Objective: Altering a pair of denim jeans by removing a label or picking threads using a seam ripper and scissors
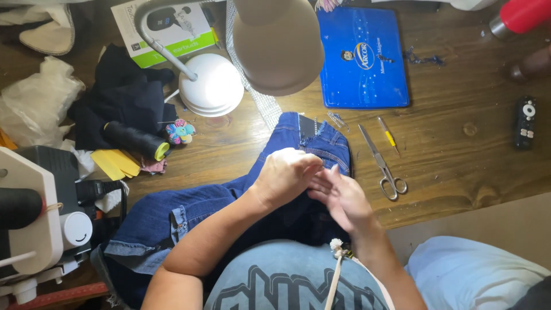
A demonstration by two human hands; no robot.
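Dark blue jeans (172, 221) lie across the wooden table (459, 155), long axis running from lower left of frame up to centre, w/ the waistband end (321, 140) at frame centre just above both hands. Left hand (284, 175) is curled, fingers bent down onto the denim and pinching it near the waistband; right hand (338, 195) sits just beside it, touching, fingers half-spread flat on the cloth; can't tell if it holds a needle. Left hand is nearer the waistband; scissors (383, 163) and yellow-handled seam ripper (388, 136) lie right of centre, nearer the right hand.
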